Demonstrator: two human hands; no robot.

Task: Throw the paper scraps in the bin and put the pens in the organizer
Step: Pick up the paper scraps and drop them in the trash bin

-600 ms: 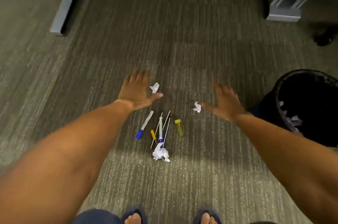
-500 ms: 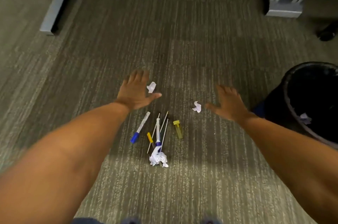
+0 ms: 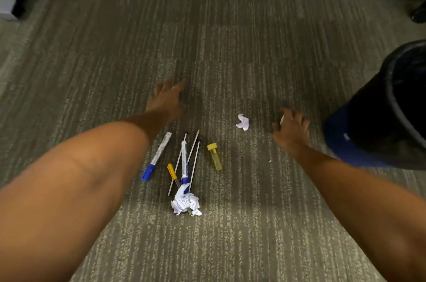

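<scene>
Paper scraps: two on floor, small (image 3: pixel 242 122), large (image 3: pixel 186 203) | left hand (image 3: pixel 166 101) grip spread | right hand (image 3: pixel 291 128) grip curled, contents unclear | bin (image 3: pixel 378 120): one

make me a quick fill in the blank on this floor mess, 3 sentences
1. The black bin stands on the person's ____ side.
2. The pens lie on the ____.
3. The biggest crumpled paper sits at the ____ end of the pens, toward the person.

Missing words: right; carpet; near
</scene>
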